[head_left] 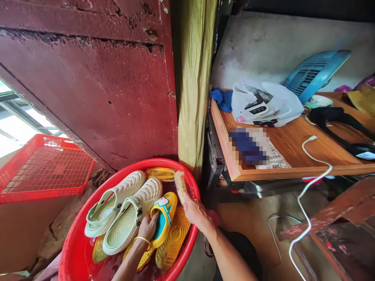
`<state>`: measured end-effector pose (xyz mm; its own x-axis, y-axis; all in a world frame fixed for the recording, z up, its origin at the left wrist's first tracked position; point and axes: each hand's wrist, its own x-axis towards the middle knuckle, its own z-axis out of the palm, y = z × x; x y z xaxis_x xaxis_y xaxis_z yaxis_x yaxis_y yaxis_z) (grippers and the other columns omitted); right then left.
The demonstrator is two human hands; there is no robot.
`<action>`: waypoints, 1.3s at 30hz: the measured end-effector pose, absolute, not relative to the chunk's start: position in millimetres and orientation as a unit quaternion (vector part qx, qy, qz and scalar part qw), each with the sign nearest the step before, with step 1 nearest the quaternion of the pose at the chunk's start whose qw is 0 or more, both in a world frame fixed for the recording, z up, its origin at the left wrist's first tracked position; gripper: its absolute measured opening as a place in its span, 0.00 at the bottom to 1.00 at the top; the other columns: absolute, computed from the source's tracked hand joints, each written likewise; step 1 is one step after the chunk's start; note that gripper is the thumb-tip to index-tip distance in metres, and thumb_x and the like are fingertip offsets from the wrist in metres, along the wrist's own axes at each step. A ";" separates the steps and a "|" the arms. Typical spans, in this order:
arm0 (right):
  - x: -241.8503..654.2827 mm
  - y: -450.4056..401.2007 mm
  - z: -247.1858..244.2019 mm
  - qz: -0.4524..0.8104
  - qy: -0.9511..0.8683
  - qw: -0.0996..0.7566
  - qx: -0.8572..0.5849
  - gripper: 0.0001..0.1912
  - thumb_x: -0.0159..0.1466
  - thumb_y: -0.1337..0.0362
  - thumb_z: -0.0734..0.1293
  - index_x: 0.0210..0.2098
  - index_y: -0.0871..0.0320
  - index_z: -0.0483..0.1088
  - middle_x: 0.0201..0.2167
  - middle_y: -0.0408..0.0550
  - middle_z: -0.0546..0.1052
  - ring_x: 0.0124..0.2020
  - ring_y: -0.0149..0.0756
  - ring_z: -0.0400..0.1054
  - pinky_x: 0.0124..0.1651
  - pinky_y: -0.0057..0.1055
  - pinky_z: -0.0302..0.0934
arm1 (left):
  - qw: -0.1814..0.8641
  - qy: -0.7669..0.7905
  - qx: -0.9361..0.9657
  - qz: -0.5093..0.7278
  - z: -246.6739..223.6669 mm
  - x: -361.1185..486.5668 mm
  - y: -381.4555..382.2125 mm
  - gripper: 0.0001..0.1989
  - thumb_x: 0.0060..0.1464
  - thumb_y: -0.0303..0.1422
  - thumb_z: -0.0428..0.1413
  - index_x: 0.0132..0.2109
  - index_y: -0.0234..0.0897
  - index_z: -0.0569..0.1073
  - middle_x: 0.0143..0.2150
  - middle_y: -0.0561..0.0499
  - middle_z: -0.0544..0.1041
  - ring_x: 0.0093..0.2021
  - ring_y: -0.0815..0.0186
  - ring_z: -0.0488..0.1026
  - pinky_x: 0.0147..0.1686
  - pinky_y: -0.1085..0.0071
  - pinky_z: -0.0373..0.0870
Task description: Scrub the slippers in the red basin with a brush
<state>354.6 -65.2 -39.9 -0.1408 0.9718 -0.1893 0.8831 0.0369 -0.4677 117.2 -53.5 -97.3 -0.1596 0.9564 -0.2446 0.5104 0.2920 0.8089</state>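
A red plastic basin [187,183] holds several shoes. My left hand [148,227] grips a small yellow and teal sandal [164,212] by its side inside the basin. My right hand [195,212] holds a scrub brush [181,186] with pale bristles, raised just above the sandal's toe end. Two cream clogs [124,208] lie side by side to the left of the sandal. Yellow sandals [172,244] lie soles up beneath and around them, and another [160,173] sits at the far rim.
A red plastic crate [43,169] stands to the left by a dark red wall [102,89]. To the right a wooden table [293,150] carries a white plastic bag [266,103], a blue fan [315,72], a blue cloth and papers. A white cable [307,210] hangs off its edge.
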 end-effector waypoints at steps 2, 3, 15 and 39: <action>353.0 -68.2 -39.7 0.251 -0.731 0.076 -0.630 0.30 0.73 0.65 0.56 0.74 0.54 0.56 0.45 0.55 0.84 0.46 0.45 0.80 0.51 0.37 0.70 | 0.358 0.727 0.524 0.263 -110.3 126.5 -51.4 0.09 0.56 0.38 0.51 0.38 0.40 0.71 0.40 0.37 0.82 0.48 0.45 0.81 0.54 0.51 0.73; 351.6 -69.1 -39.4 0.252 -0.739 0.069 -0.622 0.30 0.73 0.65 0.56 0.74 0.53 0.57 0.46 0.55 0.84 0.48 0.44 0.80 0.52 0.37 0.69 | 0.347 0.736 0.525 0.250 -115.4 129.3 -51.9 0.08 0.57 0.38 0.50 0.38 0.41 0.71 0.40 0.36 0.82 0.47 0.43 0.81 0.53 0.50 0.73; 338.6 -77.1 -34.1 0.277 -0.775 0.090 -0.561 0.27 0.72 0.65 0.59 0.69 0.45 0.65 0.49 0.49 0.83 0.49 0.45 0.78 0.52 0.35 0.67 | 0.221 0.686 0.657 0.221 -95.1 110.4 -74.1 0.23 0.62 0.42 0.48 0.57 0.33 0.70 0.57 0.29 0.77 0.60 0.41 0.74 0.60 0.48 0.69; 384.1 -73.7 -5.9 0.272 -0.734 0.102 -0.614 0.28 0.72 0.64 0.59 0.71 0.44 0.63 0.50 0.48 0.84 0.47 0.43 0.80 0.50 0.34 0.67 | 0.037 0.798 0.576 0.176 35.2 -34.7 16.3 0.23 0.63 0.45 0.54 0.56 0.36 0.78 0.35 0.50 0.81 0.38 0.57 0.79 0.43 0.61 0.73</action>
<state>384.1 -73.7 -5.9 -0.2253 0.9568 -0.1836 0.8456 0.0984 -0.5247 -34.7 16.3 35.2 -0.3348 0.9313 0.1437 0.9055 0.2759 0.3223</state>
